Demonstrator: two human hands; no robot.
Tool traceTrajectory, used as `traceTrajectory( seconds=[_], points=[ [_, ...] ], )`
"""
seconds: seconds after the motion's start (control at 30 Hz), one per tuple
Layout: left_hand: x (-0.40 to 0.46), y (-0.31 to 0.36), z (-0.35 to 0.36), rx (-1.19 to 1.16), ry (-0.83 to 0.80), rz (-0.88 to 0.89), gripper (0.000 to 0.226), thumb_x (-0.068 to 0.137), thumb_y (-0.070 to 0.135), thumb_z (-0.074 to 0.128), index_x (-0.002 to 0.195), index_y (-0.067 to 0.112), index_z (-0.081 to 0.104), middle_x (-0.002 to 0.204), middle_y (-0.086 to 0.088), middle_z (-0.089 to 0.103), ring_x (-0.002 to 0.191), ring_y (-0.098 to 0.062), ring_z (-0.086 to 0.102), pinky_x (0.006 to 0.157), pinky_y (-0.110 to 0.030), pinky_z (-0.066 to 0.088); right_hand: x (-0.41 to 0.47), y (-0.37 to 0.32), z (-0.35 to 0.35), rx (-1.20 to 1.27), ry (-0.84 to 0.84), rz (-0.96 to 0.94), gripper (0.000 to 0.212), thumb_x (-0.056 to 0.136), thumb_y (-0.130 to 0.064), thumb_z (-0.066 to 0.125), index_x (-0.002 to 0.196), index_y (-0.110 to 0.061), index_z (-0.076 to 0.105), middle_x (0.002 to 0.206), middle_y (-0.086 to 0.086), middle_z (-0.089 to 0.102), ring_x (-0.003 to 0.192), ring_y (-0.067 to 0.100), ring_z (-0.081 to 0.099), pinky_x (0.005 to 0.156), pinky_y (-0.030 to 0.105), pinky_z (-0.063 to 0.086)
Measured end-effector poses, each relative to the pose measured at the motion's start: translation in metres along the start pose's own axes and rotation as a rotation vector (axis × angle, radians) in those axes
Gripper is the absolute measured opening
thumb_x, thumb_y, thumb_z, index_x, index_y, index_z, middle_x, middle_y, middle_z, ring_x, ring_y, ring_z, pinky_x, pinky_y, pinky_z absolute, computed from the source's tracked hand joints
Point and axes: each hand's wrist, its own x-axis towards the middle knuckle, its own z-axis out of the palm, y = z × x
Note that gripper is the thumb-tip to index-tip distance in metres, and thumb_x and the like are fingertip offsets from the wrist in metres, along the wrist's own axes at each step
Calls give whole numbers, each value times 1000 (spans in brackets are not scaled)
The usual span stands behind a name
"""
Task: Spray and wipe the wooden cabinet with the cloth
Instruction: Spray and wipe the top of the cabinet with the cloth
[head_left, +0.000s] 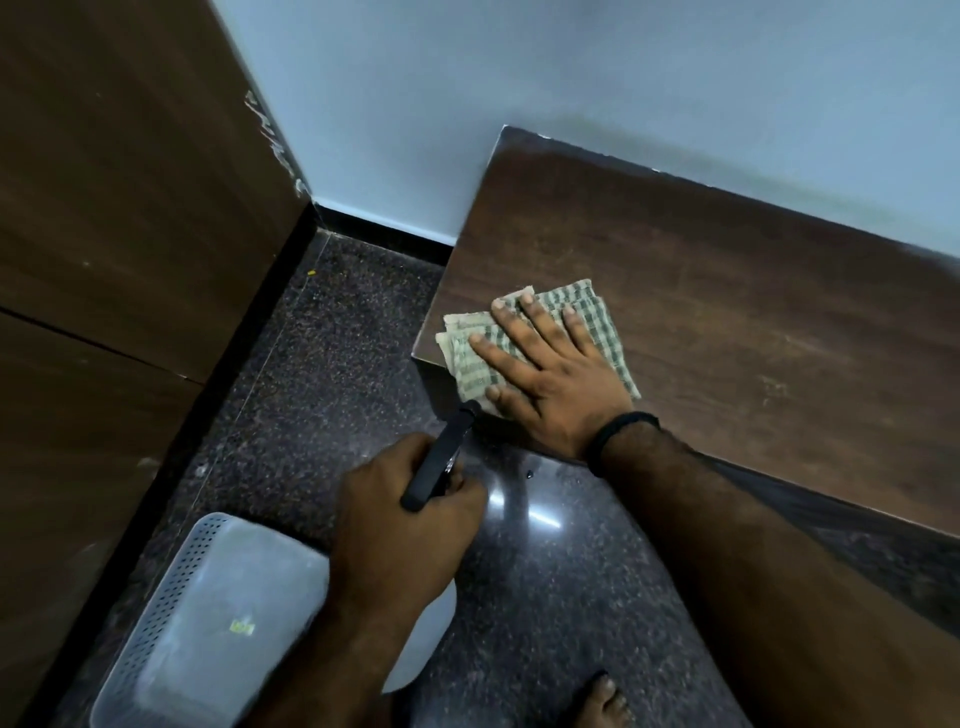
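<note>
Checked cloth (540, 343) is pressed flat on wooden cabinet (727, 322) by right hand (550, 379), fingers spread. Spray bottle (439, 462) is gripped by left hand (410, 514) beside cabinet. Wiping judged underway; most of top left.

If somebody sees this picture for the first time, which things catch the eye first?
First, the right hand pressing flat on a checked cloth at the left corner of the wooden cabinet. Below it, the left hand grips a black spray bottle head, beside a perforated basket on the floor.
</note>
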Motion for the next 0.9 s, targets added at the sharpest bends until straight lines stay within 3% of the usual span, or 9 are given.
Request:
traceTrajectory(
  seconds=[0.1,0.17,0.33,0.47,0.53,0.8,0.9],
  points=[
    [-2,16,22,-29,-21,31,13,78,14,77,70,11,67,59,-8,64,59,-26,63,60,-40,54,-19,18,-2,26,-11,51,58,102,-60,14,159,-44,10,169,-8,-1,155,18,-12,125,51,-5],
    [-5,29,37,-18,-24,87,13,77,15,76,69,13,66,55,-4,61,61,-20,61,52,-22,46,-32,33,-4,40,-22,108,59,101,-61,9,158,-45,7,169,-9,-4,155,18,-14,125,52,-5],
    [-13,59,73,-49,-85,163,13,78,13,77,70,9,67,56,-6,62,67,-21,60,55,-30,46,-74,85,-2,81,6,320,60,101,-62,8,158,-46,7,169,-10,-5,155,18,-13,124,54,-2],
    [-21,83,98,-65,-143,189,11,79,14,77,73,11,69,56,-1,61,64,-15,62,47,-18,44,-120,129,-2,109,40,495,59,101,-63,11,158,-47,7,169,-11,-7,154,16,-17,124,52,-5],
    [-26,97,113,-74,-186,188,11,80,14,77,73,11,69,58,-2,63,57,-20,60,51,-28,47,-145,149,-2,124,55,579,59,100,-63,10,158,-48,6,168,-12,-9,154,15,-19,124,51,-7],
    [-41,139,161,-133,-328,199,18,79,8,76,67,11,62,52,3,52,47,-16,46,49,-28,39,-230,211,0,189,119,1051,63,98,-63,10,158,-44,8,169,-8,-8,154,19,-15,123,52,-7],
    [-40,149,172,-119,-356,223,19,79,15,75,67,16,61,50,6,49,46,-15,43,50,-26,36,-234,216,2,174,136,1118,59,103,-59,13,159,-41,9,169,-4,-7,155,20,-15,124,54,-6]
  ],
)
